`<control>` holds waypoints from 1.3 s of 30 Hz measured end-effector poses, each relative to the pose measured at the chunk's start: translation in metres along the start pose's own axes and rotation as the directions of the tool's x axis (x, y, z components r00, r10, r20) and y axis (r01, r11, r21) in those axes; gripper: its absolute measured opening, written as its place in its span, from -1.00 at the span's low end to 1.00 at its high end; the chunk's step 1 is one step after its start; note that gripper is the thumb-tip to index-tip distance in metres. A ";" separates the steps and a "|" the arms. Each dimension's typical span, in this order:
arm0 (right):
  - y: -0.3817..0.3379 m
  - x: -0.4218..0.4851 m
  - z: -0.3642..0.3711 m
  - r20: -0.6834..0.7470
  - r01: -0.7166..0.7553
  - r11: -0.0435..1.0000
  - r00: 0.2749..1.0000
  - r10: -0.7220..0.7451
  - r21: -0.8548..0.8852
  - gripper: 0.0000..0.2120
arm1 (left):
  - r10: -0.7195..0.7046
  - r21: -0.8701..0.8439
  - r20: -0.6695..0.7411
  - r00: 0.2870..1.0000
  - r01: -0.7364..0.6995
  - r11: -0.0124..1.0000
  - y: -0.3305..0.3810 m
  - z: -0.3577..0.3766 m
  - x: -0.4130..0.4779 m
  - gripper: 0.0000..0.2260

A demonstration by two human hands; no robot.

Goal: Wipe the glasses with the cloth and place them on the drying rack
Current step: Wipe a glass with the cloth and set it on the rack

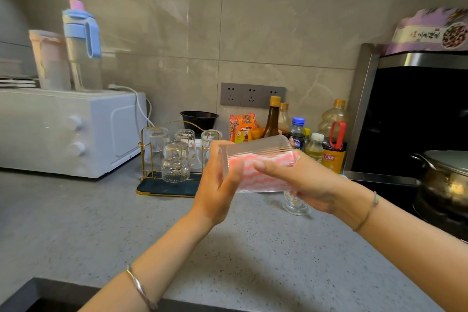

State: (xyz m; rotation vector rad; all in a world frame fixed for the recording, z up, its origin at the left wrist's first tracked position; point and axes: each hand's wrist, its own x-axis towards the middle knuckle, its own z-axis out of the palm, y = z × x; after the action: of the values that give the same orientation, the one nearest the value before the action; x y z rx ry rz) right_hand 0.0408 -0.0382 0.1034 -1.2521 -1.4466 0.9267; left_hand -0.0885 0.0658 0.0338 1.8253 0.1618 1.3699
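A ribbed clear glass [255, 149] lies on its side in the air above the counter, and my left hand [217, 185] grips it at its left end. A pink-and-white cloth [260, 172] is wrapped against the glass, held there by my right hand [301, 180], whose fingers curl around it from the right. Left of my hands stands the gold-wire drying rack [157, 185] on a dark tray, with several glasses [176, 162] upside down on it. Another small clear glass [296, 204] stands on the counter, partly hidden under my right hand.
A white microwave [63, 129] with tumblers on top is at the left. Sauce and oil bottles [314, 134] line the wall behind my hands. A black oven [415, 114] and a steel pot [445, 180] are at the right. A sink edge [38, 296] lies bottom left.
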 end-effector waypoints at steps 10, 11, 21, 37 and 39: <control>0.007 0.003 0.000 -0.093 0.084 0.974 0.990 -0.105 -0.209 -0.80 | -0.689 -0.107 0.051 0.723 0.690 0.716 0.026 0.007 0.014 -0.33; 0.010 0.003 0.001 -0.092 0.089 0.975 0.990 -0.109 -0.203 -0.82 | -0.683 -0.110 0.011 0.730 0.680 0.725 0.027 0.008 0.014 -0.36; 0.004 0.002 0.014 -0.073 -0.017 0.996 0.997 0.011 -0.083 -0.51 | 0.244 0.196 -0.053 0.968 -0.230 0.953 -0.003 -0.008 0.000 -0.61; 0.003 -0.002 0.006 -0.017 0.160 0.909 0.983 -0.180 -0.386 -0.74 | -0.591 -0.206 0.030 0.806 0.584 0.785 0.033 0.008 0.005 -0.46; 0.002 -0.003 0.006 0.017 0.152 0.911 0.987 -0.157 -0.383 -0.69 | -0.499 -0.171 -0.004 0.867 0.491 0.854 0.028 0.010 0.001 -0.47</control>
State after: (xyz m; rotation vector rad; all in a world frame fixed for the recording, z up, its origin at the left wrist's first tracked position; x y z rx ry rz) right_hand 0.0353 -0.0404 0.0994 -1.3951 -1.7454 0.5391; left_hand -0.0895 0.0428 0.0531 1.4745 0.4965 1.0239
